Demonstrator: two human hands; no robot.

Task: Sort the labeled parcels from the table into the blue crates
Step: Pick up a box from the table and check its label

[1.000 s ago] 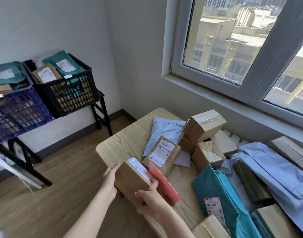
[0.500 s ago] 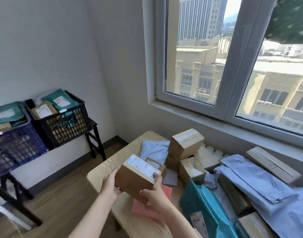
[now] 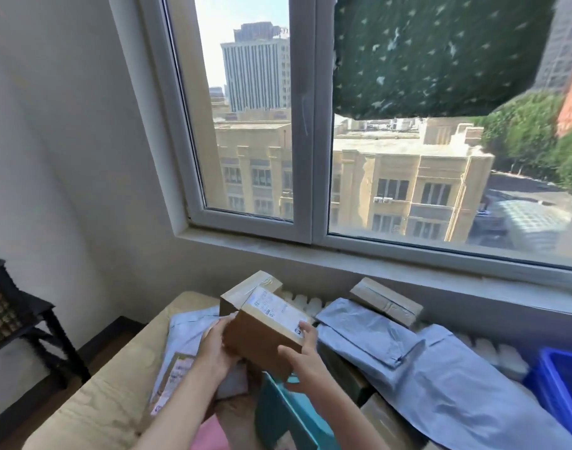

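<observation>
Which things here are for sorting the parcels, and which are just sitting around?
For the job: labeled cardboard box, gripped by the left hand and right hand; grey-blue mailer bag; teal mailer; taped box by the sill; blue crate; wooden table.

Just there: window frame; green spotted cloth; black stand.
</observation>
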